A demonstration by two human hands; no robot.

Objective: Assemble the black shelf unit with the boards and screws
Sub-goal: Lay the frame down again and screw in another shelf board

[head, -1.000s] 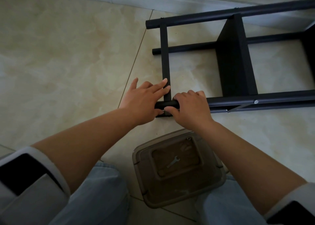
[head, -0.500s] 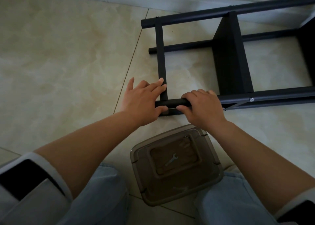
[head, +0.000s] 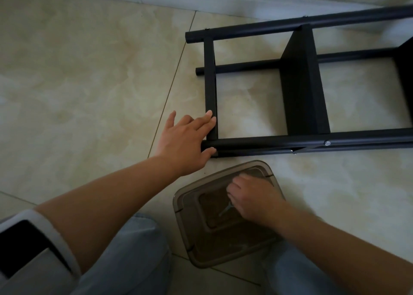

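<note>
Black shelf unit (head: 299,89) flat on its side on the floor, left hand (head: 187,143) spread loosely over its near corner to steady it, right hand (head: 252,196) just below in the brown tray (head: 190,223), grip curled near the small wrench (head: 225,211), contact unclear.

Home interior, glossy beige marble-look floor tiles (head: 78,82), pale skirting (head: 223,2) along the wall

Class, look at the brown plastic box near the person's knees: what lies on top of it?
On the brown box, a small metal wrench lies in the lid's sunken middle. The right hand reaches over it, covering one end and whatever is beneath the fingers.
</note>
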